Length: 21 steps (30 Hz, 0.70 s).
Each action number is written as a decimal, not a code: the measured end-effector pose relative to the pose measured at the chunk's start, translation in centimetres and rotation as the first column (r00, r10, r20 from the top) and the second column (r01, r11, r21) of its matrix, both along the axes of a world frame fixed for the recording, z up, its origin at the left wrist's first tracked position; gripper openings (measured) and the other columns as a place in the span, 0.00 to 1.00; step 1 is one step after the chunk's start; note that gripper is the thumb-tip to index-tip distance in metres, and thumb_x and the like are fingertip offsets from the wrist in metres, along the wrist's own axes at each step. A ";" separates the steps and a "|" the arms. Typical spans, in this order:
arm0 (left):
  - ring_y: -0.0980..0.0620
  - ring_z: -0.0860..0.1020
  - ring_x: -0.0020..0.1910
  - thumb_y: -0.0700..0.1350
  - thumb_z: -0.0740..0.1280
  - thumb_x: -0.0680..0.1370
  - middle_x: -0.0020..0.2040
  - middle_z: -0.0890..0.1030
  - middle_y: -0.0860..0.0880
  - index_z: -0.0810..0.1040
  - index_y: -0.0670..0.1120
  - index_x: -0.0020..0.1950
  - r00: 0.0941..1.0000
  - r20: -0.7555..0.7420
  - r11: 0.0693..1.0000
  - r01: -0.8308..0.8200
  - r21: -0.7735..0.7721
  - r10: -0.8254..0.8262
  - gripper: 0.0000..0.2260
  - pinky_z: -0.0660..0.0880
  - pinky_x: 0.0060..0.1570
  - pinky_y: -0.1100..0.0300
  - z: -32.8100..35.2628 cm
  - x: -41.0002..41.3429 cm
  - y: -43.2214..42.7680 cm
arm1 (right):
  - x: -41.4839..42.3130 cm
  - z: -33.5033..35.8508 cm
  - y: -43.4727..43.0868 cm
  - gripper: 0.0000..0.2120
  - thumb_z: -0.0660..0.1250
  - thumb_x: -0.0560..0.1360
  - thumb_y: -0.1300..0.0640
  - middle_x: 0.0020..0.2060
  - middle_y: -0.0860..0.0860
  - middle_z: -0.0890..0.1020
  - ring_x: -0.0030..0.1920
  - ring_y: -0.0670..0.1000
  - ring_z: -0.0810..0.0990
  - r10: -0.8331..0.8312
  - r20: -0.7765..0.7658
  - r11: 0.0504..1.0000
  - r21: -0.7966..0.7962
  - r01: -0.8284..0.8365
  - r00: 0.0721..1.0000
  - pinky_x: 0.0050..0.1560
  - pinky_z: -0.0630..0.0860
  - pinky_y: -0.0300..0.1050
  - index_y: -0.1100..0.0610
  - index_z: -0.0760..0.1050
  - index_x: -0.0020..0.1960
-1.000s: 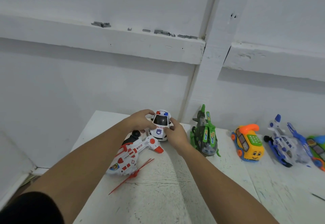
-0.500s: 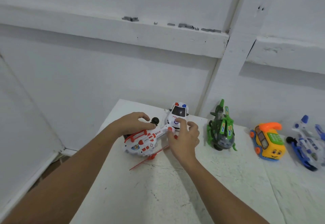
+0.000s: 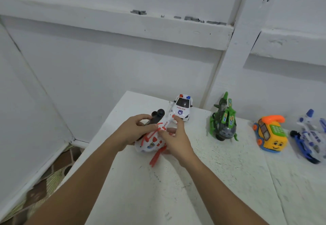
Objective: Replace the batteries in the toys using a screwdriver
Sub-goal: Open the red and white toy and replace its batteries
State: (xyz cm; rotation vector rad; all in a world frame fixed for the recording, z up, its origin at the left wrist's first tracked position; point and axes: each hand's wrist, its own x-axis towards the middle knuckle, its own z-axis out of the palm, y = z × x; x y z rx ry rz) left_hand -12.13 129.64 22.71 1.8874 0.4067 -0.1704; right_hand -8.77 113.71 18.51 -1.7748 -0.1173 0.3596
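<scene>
At the far left, a strip of patterned floor shows beside the white table, whose near edge is cut off by the bottom of the view. The left hand curls round the near side of the red-and-white helicopter, thumb and fingers closed on its body and on a black part that sticks up behind. What that black part is cannot be made out. The helicopter sits near the table's back left corner, tilted between the two hands, with its underside hidden. A red rotor blade pokes out below it toward the camera. The right hand grips the toy from the other side, its fingertips pinching the thin white tail; the palm covers the rest of that side. Just behind the hands a police car stands apart, facing the camera. Small grey pieces lie on the wall ledge above, too small to tell. Further right, against the wall, stand a green helicopter and a yellow toy phone. A blue-and-white toy plane is blurred and cut off by the right edge.
</scene>
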 end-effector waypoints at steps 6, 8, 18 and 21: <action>0.53 0.79 0.56 0.44 0.62 0.82 0.59 0.78 0.54 0.75 0.56 0.68 0.977 0.207 0.999 -0.052 -0.015 0.054 0.15 0.79 0.58 0.51 -0.9 -3.8 -6.1 | -1.2 1.7 -5.8 0.29 0.66 0.77 0.58 0.57 0.51 0.79 0.50 0.49 0.82 -0.004 -0.058 0.974 0.228 0.017 0.998 0.45 0.83 0.53 0.38 0.59 0.70; 0.64 0.77 0.54 0.43 0.62 0.82 0.57 0.77 0.61 0.75 0.59 0.66 0.955 0.294 0.997 -0.055 0.055 0.036 0.15 0.77 0.54 0.66 -1.4 -4.8 -8.4 | -1.9 1.9 -8.1 0.31 0.70 0.76 0.56 0.56 0.45 0.76 0.52 0.47 0.80 -0.002 -0.053 0.976 0.215 0.013 0.999 0.46 0.82 0.53 0.37 0.58 0.70; 0.70 0.74 0.50 0.41 0.66 0.79 0.49 0.81 0.68 0.78 0.65 0.57 0.871 0.446 0.978 0.180 0.105 -0.208 0.18 0.70 0.44 0.73 -2.4 -6.5 -20.8 | -5.9 0.8 -23.8 0.36 0.68 0.65 0.67 0.51 0.47 0.84 0.44 0.51 0.84 -0.177 -0.032 0.950 0.255 0.179 0.984 0.36 0.80 0.49 0.37 0.66 0.64; 0.67 0.75 0.53 0.43 0.68 0.78 0.52 0.80 0.64 0.81 0.61 0.56 0.859 0.445 0.962 0.274 0.016 -0.252 0.13 0.74 0.40 0.67 -2.6 -5.9 -25.4 | -7.1 0.9 -29.0 0.36 0.66 0.63 0.66 0.52 0.50 0.84 0.44 0.53 0.84 -0.222 -0.073 0.929 0.287 0.234 0.972 0.36 0.80 0.48 0.40 0.66 0.67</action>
